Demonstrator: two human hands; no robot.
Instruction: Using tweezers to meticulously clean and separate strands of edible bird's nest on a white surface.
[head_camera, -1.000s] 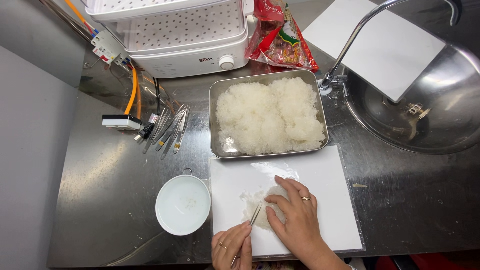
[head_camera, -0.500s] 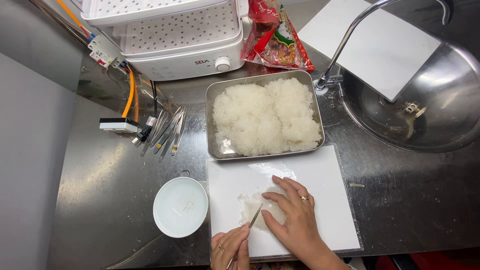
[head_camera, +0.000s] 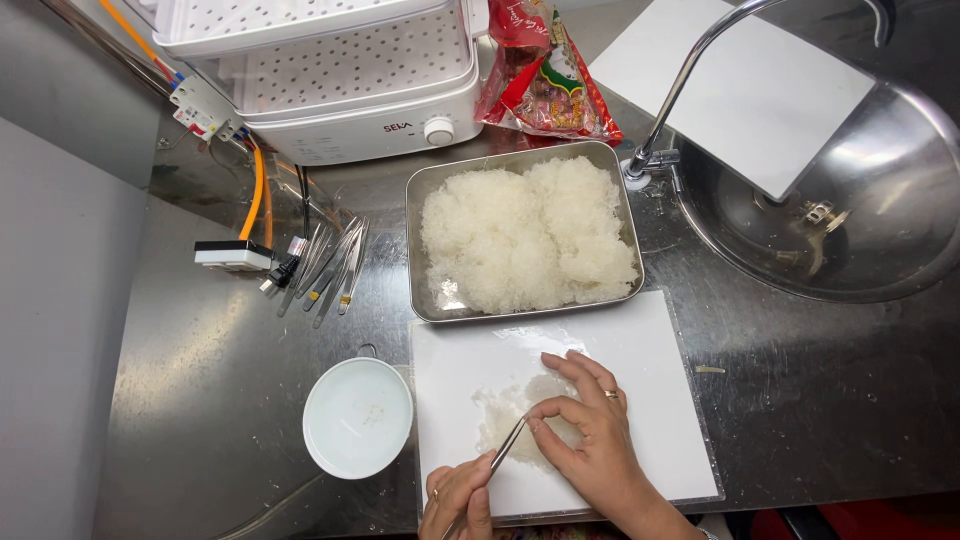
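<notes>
A white cutting board (head_camera: 640, 340) lies at the near edge of the steel counter. On it rests a small translucent white clump (head_camera: 505, 410). My right hand (head_camera: 590, 435) presses down on this clump with fingers spread, a ring on one finger. My left hand (head_camera: 455, 500) grips metal tweezers (head_camera: 503, 450) whose tips point into the clump. Behind the board stands a metal tray (head_camera: 425, 200) heaped with the same white stringy material (head_camera: 525, 235).
A small white bowl (head_camera: 357, 417) sits left of the board. Several spare tweezers (head_camera: 328, 262) lie beside a power strip (head_camera: 232, 255). A white steamer (head_camera: 340, 70), red packets (head_camera: 545, 70), a faucet (head_camera: 675, 100) and a sink (head_camera: 880, 210) line the back.
The view has shifted slightly. My right hand's fingers have curled in over the clump, and the tweezers in my left hand have pushed further into it.
</notes>
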